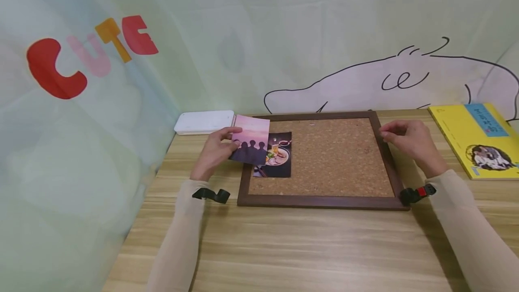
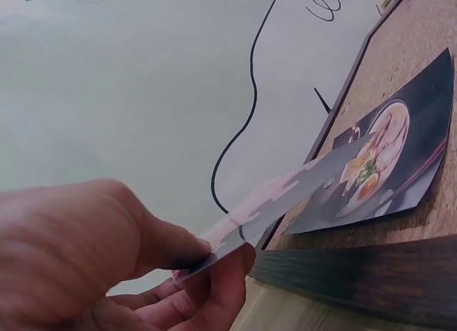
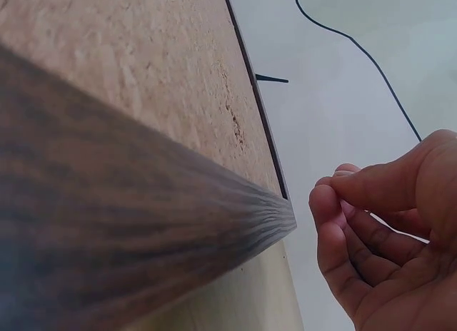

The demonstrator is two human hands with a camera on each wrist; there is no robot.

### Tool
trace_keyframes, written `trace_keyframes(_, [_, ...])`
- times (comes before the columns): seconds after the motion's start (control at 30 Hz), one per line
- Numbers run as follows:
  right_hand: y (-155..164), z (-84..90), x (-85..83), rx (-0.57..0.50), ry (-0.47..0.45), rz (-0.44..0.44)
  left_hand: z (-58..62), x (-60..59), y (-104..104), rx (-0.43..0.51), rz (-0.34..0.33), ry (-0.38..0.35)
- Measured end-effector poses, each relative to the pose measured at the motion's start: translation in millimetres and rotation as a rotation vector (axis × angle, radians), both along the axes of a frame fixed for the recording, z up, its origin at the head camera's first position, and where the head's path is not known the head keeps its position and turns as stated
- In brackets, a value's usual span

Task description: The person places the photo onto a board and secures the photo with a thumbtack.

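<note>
My left hand (image 1: 216,150) pinches a photo (image 1: 253,127) of a pink sky with dark figures, thumb on top and fingers beneath. In the left wrist view the photo (image 2: 278,199) tilts up from the fingers. It partly covers a photo of a noodle bowl (image 1: 281,166), which lies on the left part of a cork board (image 1: 336,157) with a small pin (image 1: 275,139) near its top. Beside the board's right edge, my right hand (image 1: 413,143) has its thumb and fingertips brought together. No object shows between them in the right wrist view.
Around the cork runs a dark brown wooden frame (image 1: 324,201). A white case (image 1: 204,122) sits at the back left of the wooden table (image 1: 308,247), and a yellow book (image 1: 454,136) lies at the right. Behind hangs a printed curtain (image 1: 243,35).
</note>
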State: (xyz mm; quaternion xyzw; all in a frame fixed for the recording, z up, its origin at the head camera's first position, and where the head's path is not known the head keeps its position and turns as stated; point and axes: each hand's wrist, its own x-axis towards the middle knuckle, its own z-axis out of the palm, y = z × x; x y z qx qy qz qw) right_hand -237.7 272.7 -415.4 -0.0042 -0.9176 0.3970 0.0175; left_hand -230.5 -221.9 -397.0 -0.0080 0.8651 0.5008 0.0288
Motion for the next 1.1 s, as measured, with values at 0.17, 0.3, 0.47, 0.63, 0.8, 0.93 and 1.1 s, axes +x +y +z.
trace_keyframes(0.17, [-1.4,0.6,-1.0,-0.005,-0.001,0.001,-0.6,-2.0,5.2,-0.001,-0.015,0.015])
trace_keyframes(0.3, [-2.0,1.2,-1.9,0.003,0.007,0.003,-0.6,-3.5,9.9,0.003,-0.029,0.015])
trace_keyframes(0.47, [-4.8,2.7,-2.6,0.003,0.003,0.006,-0.7,-4.1,13.1,0.004,-0.027,0.003])
trace_keyframes(0.63, [-6.9,3.0,-2.5,-0.012,0.000,0.020,-1.8,-5.0,17.3,0.018,-0.031,0.006])
trace_keyframes(0.8, [-8.3,3.3,-2.5,-0.028,-0.005,0.025,-1.7,-6.6,23.6,0.026,-0.041,0.022])
trace_keyframes(0.93, [-9.1,4.4,-2.4,-0.034,-0.008,0.023,-1.2,-8.3,27.6,0.037,-0.041,0.019])
trace_keyframes(1.1, [-9.6,6.2,-1.8,-0.038,0.006,0.021,-0.5,-10.3,33.6,0.060,-0.056,0.024])
